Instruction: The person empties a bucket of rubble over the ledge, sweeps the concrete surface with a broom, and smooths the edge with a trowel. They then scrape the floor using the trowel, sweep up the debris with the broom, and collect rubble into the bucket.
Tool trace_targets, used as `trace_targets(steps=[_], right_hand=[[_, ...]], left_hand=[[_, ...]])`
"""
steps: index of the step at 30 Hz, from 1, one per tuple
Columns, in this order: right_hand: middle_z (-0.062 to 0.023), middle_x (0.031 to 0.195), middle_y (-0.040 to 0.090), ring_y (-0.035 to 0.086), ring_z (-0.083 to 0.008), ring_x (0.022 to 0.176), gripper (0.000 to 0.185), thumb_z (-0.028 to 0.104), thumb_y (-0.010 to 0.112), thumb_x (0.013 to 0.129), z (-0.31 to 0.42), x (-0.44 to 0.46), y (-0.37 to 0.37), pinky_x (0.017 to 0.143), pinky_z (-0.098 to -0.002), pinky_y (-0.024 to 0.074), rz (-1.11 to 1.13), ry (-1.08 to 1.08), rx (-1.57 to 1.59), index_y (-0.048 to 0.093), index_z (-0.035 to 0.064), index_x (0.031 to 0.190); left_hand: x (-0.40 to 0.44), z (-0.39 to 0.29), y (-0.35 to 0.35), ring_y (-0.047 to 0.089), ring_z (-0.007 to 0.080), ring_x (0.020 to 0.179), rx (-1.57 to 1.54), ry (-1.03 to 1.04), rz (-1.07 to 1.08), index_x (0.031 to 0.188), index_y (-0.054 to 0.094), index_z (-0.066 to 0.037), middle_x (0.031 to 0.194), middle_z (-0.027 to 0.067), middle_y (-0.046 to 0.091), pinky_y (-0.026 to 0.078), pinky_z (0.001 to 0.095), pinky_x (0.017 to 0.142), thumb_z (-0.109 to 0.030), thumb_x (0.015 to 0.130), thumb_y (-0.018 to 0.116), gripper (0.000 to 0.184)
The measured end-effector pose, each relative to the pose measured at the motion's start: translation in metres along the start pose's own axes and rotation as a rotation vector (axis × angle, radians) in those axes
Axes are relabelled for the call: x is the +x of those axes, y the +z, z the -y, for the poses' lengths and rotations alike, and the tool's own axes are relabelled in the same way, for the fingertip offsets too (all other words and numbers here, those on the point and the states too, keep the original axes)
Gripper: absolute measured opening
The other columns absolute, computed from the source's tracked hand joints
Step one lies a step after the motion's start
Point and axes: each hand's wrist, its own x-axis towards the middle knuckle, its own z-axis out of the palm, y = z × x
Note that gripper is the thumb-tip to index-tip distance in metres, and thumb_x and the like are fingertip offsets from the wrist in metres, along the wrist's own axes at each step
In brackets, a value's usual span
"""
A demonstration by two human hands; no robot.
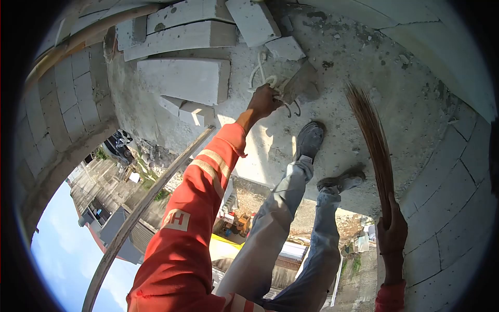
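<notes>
My left hand (265, 100), at the end of an orange sleeve, is closed on a looped white rope (254, 73). Thin metal hooks (296, 108) stick out beside its fingers, and a flat grey-brown piece (302, 83) lies or hangs just past them; whether the hand also grips these is unclear. On the right, my right hand (393, 231) is wrapped round the lower end of a brown bristle broom (375, 140), whose bristle tips point up in the view, over the concrete floor (338, 104).
Pale blocks (182, 78) lie stacked and loose at upper left. A long wooden pole (150, 197) slants at left. My shoes (310, 139) stand near the slab's edge, with a drop to ground and roofs beyond. Block walls (442, 218) rise at the right and left.
</notes>
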Motion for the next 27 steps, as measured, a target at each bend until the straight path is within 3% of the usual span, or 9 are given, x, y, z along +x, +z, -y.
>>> trace_targets(steps=[2,5,6,11,15,18,21,24,27], right_hand=[[-0.0134,0.083,0.056,0.060,-0.0308,0.074,0.075,0.005,0.064,0.076,0.025,0.041,-0.003,0.069,-0.0434,0.0492,-0.057,-0.085,-0.041,0.035,0.0223,0.142],[-0.0138,0.081,0.056,0.061,-0.0323,0.073,0.074,0.011,0.063,0.080,0.055,0.103,0.009,0.066,-0.0456,0.0498,-0.093,-0.129,-0.140,0.031,0.0291,0.144],[-0.0144,0.083,0.056,0.061,-0.0331,0.074,0.073,0.014,0.063,0.081,0.056,0.123,0.018,0.066,-0.0455,0.0505,-0.105,-0.160,-0.173,0.030,0.0307,0.143],[-0.0159,0.086,0.059,0.063,-0.0349,0.075,0.070,0.020,0.063,0.082,0.053,0.098,0.045,0.068,-0.0458,0.0521,0.128,-0.064,-0.375,0.030,0.0324,0.142],[-0.0161,0.087,0.060,0.064,-0.0356,0.078,0.070,0.023,0.063,0.082,0.069,0.029,0.023,0.070,-0.0472,0.0521,0.183,0.027,-0.333,0.030,0.0316,0.143],[-0.0160,0.088,0.061,0.064,-0.0356,0.080,0.070,0.023,0.064,0.081,0.068,0.038,0.036,0.071,-0.0477,0.0520,0.058,-0.001,-0.252,0.031,0.0305,0.142],[-0.0165,0.091,0.062,0.065,-0.0358,0.082,0.070,0.022,0.065,0.079,0.042,0.075,0.092,0.072,-0.0477,0.0521,0.098,-0.078,-0.246,0.033,0.0303,0.141],[-0.0171,0.093,0.062,0.065,-0.0360,0.083,0.069,0.022,0.065,0.078,0.058,0.040,0.074,0.073,-0.0476,0.0522,0.240,-0.084,-0.298,0.036,0.0315,0.140],[-0.0168,0.093,0.063,0.065,-0.0356,0.083,0.068,0.023,0.065,0.078,0.075,0.010,0.038,0.074,-0.0477,0.0519,0.281,-0.084,-0.342,0.037,0.0341,0.139]], left_hand=[[-0.042,-0.009,-0.040,0.063,0.0216,0.067,-0.150,-0.152,0.069,0.091,0.066,0.001,0.068,0.0126,0.061,0.049,0.0337,0.063,-0.018,0.070,0.077,0.030],[-0.095,-0.035,-0.116,0.034,0.0044,0.054,-0.304,-0.267,0.066,0.079,0.064,0.002,0.058,-0.0061,0.041,0.030,0.0255,0.047,-0.014,0.075,0.075,0.020],[-0.111,-0.020,-0.131,0.036,0.0033,0.054,-0.562,-0.262,-0.027,0.076,0.066,-0.002,0.060,-0.0090,0.044,0.029,0.0235,0.047,-0.016,0.077,0.076,0.017],[-0.152,-0.011,-0.259,0.049,0.0076,0.055,-0.613,-0.316,-0.618,0.070,0.055,-0.007,0.065,-0.0025,0.052,0.043,0.0244,0.051,-0.019,0.079,0.076,0.026],[-0.153,0.025,-0.323,0.048,0.0085,0.058,-0.408,-0.462,-0.479,0.078,0.058,-0.006,0.069,-0.0023,0.050,0.047,0.0259,0.055,-0.032,0.080,0.075,0.031],[-0.168,0.039,-0.312,0.047,0.0092,0.058,-0.146,-0.529,-0.533,0.082,0.060,-0.005,0.070,-0.0019,0.049,0.048,0.0263,0.056,-0.036,0.081,0.073,0.033],[-0.199,-0.021,-0.244,0.055,0.0114,0.056,-0.686,-0.534,-0.675,0.084,0.061,-0.001,0.074,0.0030,0.059,0.048,0.0260,0.050,-0.031,0.084,0.070,0.031],[-0.259,-0.031,-0.185,0.051,0.0073,0.047,-0.680,-0.699,-0.432,0.083,0.059,-0.004,0.070,0.0035,0.060,0.042,0.0227,0.042,-0.030,0.084,0.069,0.027],[-0.328,-0.052,-0.101,0.043,0.0072,0.040,-0.746,-0.768,-0.343,0.062,0.054,-0.009,0.052,-0.0007,0.051,0.034,0.0234,0.038,-0.027,0.086,0.067,0.033]])
